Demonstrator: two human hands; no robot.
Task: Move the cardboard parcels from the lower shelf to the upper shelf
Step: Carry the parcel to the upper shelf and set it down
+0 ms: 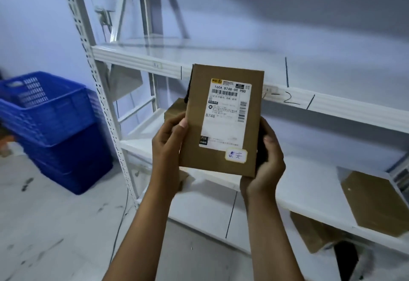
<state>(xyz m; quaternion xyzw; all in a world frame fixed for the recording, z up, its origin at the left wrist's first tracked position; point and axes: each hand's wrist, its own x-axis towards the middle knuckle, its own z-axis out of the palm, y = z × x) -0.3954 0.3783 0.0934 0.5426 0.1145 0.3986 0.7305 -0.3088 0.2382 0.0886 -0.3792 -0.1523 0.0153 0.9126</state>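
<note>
**Parcel's mid-lift, shelf it next**

You've got the parcel (pixel 223 119) clamped upright between your left hand (pixel 169 145) and right hand (pixel 266 161), up in front of the upper shelf (pixel 137 59) edge. Looks like you just lift it over that lip and set it down.

Pale bluish-white walls, a scuffed light grey floor (pixel 55 225), a white slotted metal rack (pixel 104 108), and stacked blue plastic crates (pixel 55 130) sitting just left of it.

1 head-worn view, forward and slightly down, close before the white shelving (pixel 221 63)
</note>
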